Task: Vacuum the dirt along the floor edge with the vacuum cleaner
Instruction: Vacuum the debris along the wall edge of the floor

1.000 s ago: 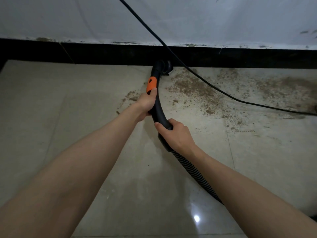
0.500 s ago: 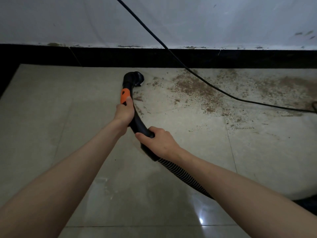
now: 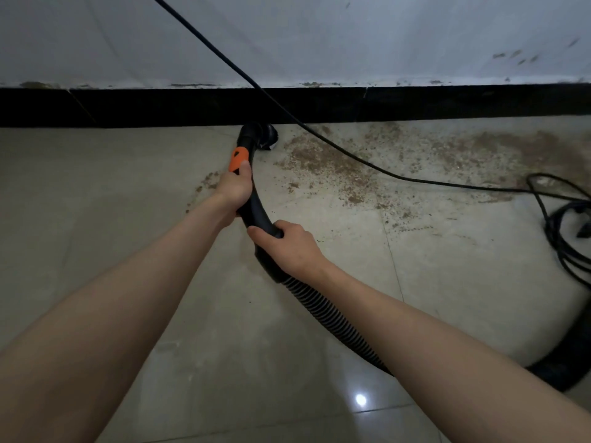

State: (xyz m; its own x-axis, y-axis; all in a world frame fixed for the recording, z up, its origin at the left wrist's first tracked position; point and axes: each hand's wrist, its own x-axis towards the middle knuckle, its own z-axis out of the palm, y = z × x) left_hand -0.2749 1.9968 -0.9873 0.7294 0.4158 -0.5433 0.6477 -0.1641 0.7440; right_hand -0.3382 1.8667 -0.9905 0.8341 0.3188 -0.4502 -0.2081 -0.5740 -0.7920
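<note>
The black vacuum handle [image 3: 256, 206] curves from a ribbed hose [image 3: 323, 314] up to a round nozzle [image 3: 260, 135] pressed on the floor against the black skirting [image 3: 128, 107]. My left hand [image 3: 235, 187] grips the handle just below its orange slider [image 3: 238, 158], thumb on the orange part. My right hand [image 3: 289, 247] grips the handle's lower end where the hose begins. Brown dirt [image 3: 329, 164] is scattered over the tiles right of the nozzle, along the skirting. A small patch of dirt [image 3: 208, 180] lies left of my left hand.
A black power cable [image 3: 319, 135] runs from the wall down across the dirt to a loose coil [image 3: 563, 231] at the right edge. The hose loops back along the floor [image 3: 563, 369] at lower right. The white wall [image 3: 319, 36] rises above the skirting. The beige tiles [image 3: 80, 203] on the left look free of dirt.
The nozzle went left and away from the skirting half a second ago, then returned right up against the skirting beside the dirt. Both hands kept their grip.
</note>
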